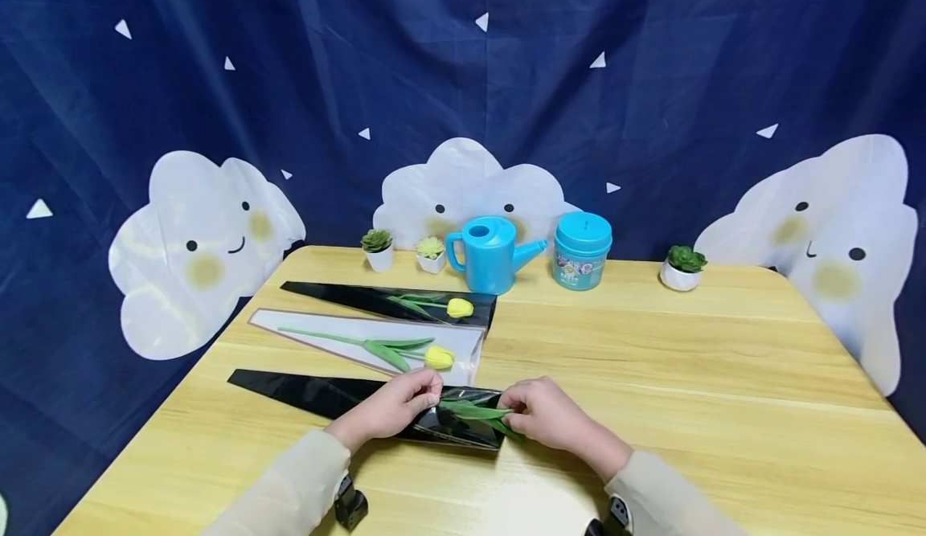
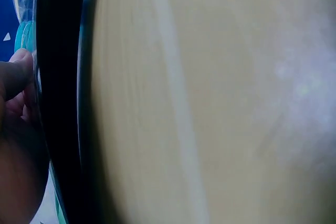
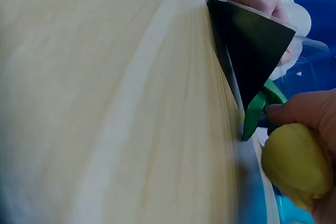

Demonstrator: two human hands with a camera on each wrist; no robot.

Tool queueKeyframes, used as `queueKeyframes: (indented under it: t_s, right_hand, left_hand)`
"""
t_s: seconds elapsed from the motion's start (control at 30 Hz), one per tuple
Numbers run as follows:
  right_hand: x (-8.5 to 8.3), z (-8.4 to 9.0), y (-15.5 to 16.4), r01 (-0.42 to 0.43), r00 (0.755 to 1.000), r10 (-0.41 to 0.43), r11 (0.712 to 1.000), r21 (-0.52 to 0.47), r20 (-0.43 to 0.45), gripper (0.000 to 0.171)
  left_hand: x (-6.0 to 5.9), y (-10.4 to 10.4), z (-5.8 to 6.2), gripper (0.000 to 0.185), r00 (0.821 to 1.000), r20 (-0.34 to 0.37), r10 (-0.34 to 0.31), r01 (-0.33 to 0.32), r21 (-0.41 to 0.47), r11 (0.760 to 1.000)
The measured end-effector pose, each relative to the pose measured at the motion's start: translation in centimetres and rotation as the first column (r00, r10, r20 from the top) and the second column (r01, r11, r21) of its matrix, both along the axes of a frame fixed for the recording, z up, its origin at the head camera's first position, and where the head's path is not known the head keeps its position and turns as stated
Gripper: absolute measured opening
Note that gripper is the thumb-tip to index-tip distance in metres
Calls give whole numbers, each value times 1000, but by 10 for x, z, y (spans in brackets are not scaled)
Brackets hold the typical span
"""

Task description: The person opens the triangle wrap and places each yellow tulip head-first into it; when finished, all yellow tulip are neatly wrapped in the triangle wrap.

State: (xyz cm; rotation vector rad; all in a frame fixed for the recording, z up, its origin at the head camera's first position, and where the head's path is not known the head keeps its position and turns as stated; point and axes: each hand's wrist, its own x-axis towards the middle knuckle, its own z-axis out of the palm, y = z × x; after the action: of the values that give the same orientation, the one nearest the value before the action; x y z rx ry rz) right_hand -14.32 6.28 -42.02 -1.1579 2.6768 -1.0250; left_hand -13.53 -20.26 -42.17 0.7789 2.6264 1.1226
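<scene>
- Head view: the left hand pinches the wide mouth of the long black glossy cone-shaped plastic sleeve, which lies flat near the front edge of the pale wooden counter. The right hand is closed round the yellow tulip with green leaves, whose leaves already lie in the sleeve's mouth. To do this well, I judge the left hand should hold the top film lifted so the mouth gapes, while the right feeds the stem straight along the sleeve's length, leaves folded close.
- Head view, further back: a white sleeve and a second black sleeve each carry a yellow tulip, lying side by side just behind the working one. Behind them stand a blue plastic watering can, a teal lidded tin and three small potted succulents; all are well apart from the hands.
- Left wrist view: the left hand's fingers press on the black sleeve's edge; the grip looks light, which suits thin film.
- Right wrist view: the right hand's fingers curl round the yellow bloom, a green leaf just at the sleeve's open corner. Holding lower on the stem would probably spare the petals.
</scene>
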Motion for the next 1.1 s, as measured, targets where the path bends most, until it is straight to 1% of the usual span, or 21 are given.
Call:
queueKeyframes:
  t_s: [0.17, 0.27, 0.4, 0.53, 0.63, 0.73, 0.87, 0.97, 1.1]
  right_hand:
    - [-1, -1, 5, 7, 995, -6, 1000, -8, 102, 9]
    - [-2, 0, 14, -2, 993, 3, 1000, -9, 120, 9]
    - [-3, 2, 27, -33, 990, 32, 999, 3, 139, 19]
    - [-2, 4, 39, -55, 967, 59, 998, -21, 247, 25]
    - [-2, 4, 43, -57, 949, 65, 998, -35, 308, 27]
    - [-2, 4, 45, -57, 947, 65, 998, -36, 313, 29]
    - [-2, 3, 44, -40, 948, 53, 998, -48, 314, 27]
    - [-1, 3, 44, -15, 955, 32, 998, -60, 295, 25]
    - [-1, 1, 42, 24, 968, -2, 996, -84, 250, 27]
  left_hand:
    - [-1, 1, -2, 15, 1000, -5, -4, 4, -3, 1000]
    - [-2, 0, -3, 15, 1000, -3, 5, -5, -7, 1000]
    - [-3, -1, -3, 15, 1000, 3, 19, -19, -13, 1000]
    - [-4, -3, -2, 15, 1000, -5, 17, -17, -13, 1000]
    - [-4, -4, -1, 15, 1000, -18, 12, -12, -9, 1000]
    - [-4, -4, -1, 15, 999, -31, 12, -12, -1, 1000]
    - [-4, -3, -1, 15, 999, -41, 7, -7, 3, 1000]
    - [-4, -3, -1, 15, 999, -35, 3, -3, -1, 1000]
    - [-4, -3, -1, 15, 1000, -30, 10, -10, -8, 1000]
